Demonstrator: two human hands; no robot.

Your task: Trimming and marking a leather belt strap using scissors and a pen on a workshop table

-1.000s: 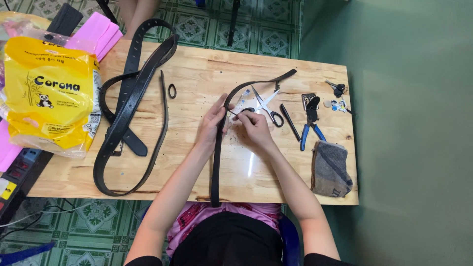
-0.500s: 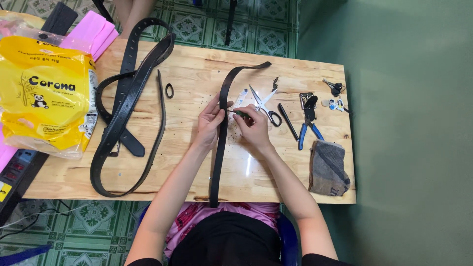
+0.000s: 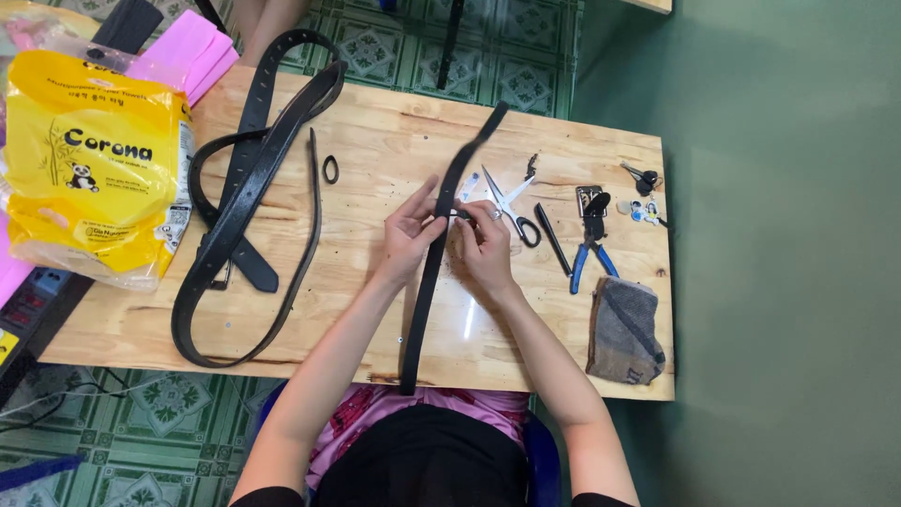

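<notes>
I see my left hand (image 3: 410,233) pinching the black strap (image 3: 427,282) mid-bench | right hand (image 3: 483,242) gripping the same strap, a small metal piece between both grips | scissors (image 3: 511,205) just beyond | pliers (image 3: 588,246) right | wooden bench (image 3: 375,310) beneath.

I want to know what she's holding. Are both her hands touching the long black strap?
Touching. The head view shows the left hand and the right hand pinching the black strap from either side.

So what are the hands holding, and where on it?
Both the left hand and right hand pinch the long black belt strap between fingertips, a little above its middle.
</notes>
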